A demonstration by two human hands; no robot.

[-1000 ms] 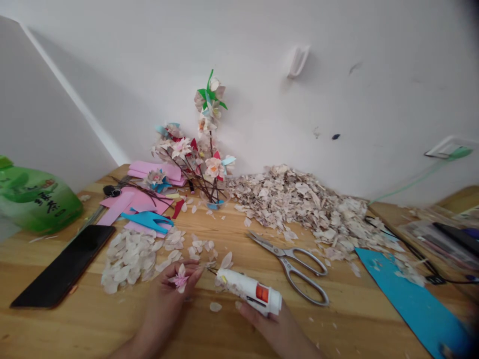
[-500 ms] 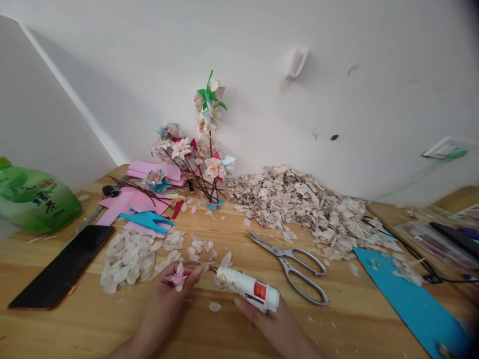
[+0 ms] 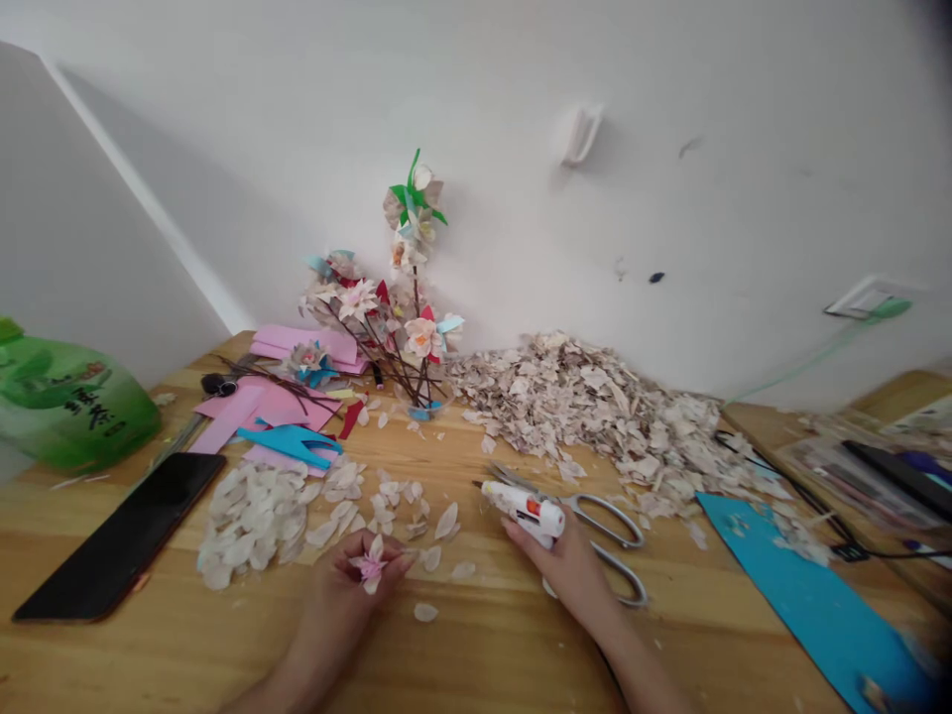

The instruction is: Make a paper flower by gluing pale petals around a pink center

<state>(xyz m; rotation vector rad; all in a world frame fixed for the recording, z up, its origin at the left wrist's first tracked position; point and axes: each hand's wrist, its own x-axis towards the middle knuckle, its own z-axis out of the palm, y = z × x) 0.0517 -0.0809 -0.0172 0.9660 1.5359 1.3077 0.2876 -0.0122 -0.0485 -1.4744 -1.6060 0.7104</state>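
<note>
My left hand (image 3: 349, 585) is closed on a small pink-and-white petal flower (image 3: 370, 565), which faces up between thumb and fingers. My right hand (image 3: 565, 565) grips a white glue gun (image 3: 525, 508) with an orange label, its nozzle pointing left. Part of the silver scissors (image 3: 617, 526) lies behind the gun and that hand. Between my hands a few loose pale petals (image 3: 447, 521) rest on the wooden table, and a heap of similar petals (image 3: 253, 516) lies to the left.
Handmade flowers (image 3: 420, 342) stand in a small cup against the wall. A large pile of dried petals (image 3: 595, 397) spreads to the right. A black phone (image 3: 119, 540), a green pouch (image 3: 78, 402), pink paper (image 3: 297, 342) and a blue sheet (image 3: 803, 605) edge the work area.
The glue gun has moved right and away from the flower, up to the scissors. My left hand has turned the flower more toward the camera.
</note>
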